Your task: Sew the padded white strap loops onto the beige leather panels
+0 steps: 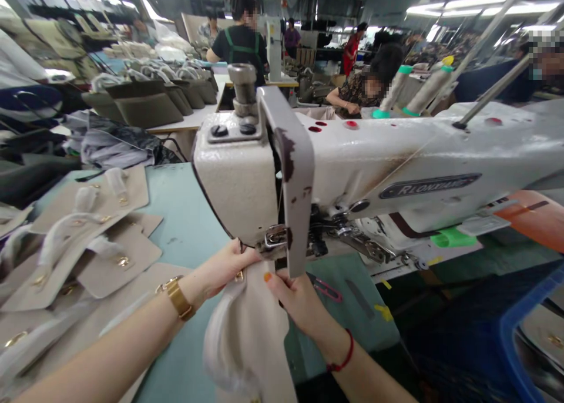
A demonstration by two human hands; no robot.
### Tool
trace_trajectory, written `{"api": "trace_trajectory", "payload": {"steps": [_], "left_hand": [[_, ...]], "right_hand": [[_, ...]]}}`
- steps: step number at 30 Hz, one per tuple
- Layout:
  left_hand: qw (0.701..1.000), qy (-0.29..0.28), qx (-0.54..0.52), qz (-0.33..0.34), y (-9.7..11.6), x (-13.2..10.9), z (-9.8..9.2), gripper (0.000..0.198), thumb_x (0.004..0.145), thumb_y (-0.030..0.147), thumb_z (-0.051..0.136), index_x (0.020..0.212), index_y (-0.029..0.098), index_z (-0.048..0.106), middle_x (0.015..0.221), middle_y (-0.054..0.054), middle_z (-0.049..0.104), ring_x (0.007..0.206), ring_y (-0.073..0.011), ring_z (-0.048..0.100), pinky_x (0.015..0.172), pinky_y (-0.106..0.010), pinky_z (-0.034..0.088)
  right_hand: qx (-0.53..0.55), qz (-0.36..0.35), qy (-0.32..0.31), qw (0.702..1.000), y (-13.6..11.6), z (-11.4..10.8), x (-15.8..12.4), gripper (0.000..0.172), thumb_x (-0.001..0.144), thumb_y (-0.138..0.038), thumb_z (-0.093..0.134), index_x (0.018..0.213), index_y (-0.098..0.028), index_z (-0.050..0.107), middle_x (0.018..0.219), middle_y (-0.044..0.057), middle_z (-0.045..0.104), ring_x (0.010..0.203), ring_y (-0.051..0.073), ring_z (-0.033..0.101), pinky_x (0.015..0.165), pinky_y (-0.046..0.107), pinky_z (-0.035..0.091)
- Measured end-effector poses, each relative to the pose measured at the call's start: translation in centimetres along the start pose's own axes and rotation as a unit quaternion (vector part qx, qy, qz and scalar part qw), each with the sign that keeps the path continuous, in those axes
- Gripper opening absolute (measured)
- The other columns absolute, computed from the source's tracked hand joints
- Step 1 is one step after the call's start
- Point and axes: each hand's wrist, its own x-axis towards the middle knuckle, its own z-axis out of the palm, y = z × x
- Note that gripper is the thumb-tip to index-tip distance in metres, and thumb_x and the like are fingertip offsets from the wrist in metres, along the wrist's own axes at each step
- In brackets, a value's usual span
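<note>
A white industrial sewing machine [352,168] stands over a teal table [185,227]. A beige bag panel [259,338] with a white wrapped handle hangs from under the machine head toward me. My left hand [227,268], with a gold watch on the wrist, grips the panel's upper left edge right below the needle area. My right hand [297,303], with a red string on the wrist, pinches the panel's right edge beside the machine's face plate. The needle itself is hidden behind the head.
Several beige panels with wrapped handles and gold fittings [83,244] lie piled at left. Pink-handled snips [328,289] rest on the table by my right hand. A blue bin [529,332] sits lower right. Olive bags [150,100] and other workers fill the background.
</note>
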Motion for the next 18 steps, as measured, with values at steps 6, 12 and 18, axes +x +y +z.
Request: {"api": "trace_trajectory", "payload": {"steps": [6, 12, 18], "left_hand": [[0.999, -0.003, -0.023, 0.024, -0.7, -0.5, 1.0, 0.035, 0.078, 0.036, 0.068, 0.105, 0.015, 0.071, 0.089, -0.007, 0.076, 0.078, -0.0222, 0.068, 0.072, -0.032, 0.054], [0.976, 0.162, 0.103, 0.105, -3.9, -2.5, -0.2, 0.044, 0.087, 0.045, 0.055, 0.122, 0.018, 0.062, 0.132, -0.009, 0.061, 0.121, -0.0269, 0.055, 0.106, -0.040, 0.040], [0.952, 0.235, 0.129, 0.144, -10.9, -6.3, 0.1, 0.066, 0.078, 0.051, 0.065, 0.135, 0.021, 0.051, 0.146, -0.011, 0.047, 0.134, -0.0329, 0.042, 0.115, -0.044, 0.029]], "right_hand": [[0.019, 0.000, -0.035, 0.999, -0.5, -2.3, 0.7, 0.044, 0.083, -0.046, 0.058, 0.052, -0.018, 0.042, 0.051, -0.004, 0.035, 0.055, 0.009, 0.033, 0.050, 0.022, 0.023], [0.048, 0.023, -0.055, 0.997, -1.8, -3.0, 0.3, 0.039, 0.078, -0.046, 0.065, 0.056, -0.017, 0.054, 0.051, -0.003, 0.042, 0.057, 0.010, 0.039, 0.050, 0.020, 0.027], [0.134, 0.089, -0.105, 0.981, 0.0, -1.9, -2.9, 0.038, 0.081, -0.051, 0.064, 0.078, -0.013, 0.066, 0.067, 0.000, 0.057, 0.058, 0.010, 0.046, 0.051, 0.019, 0.033]]}}
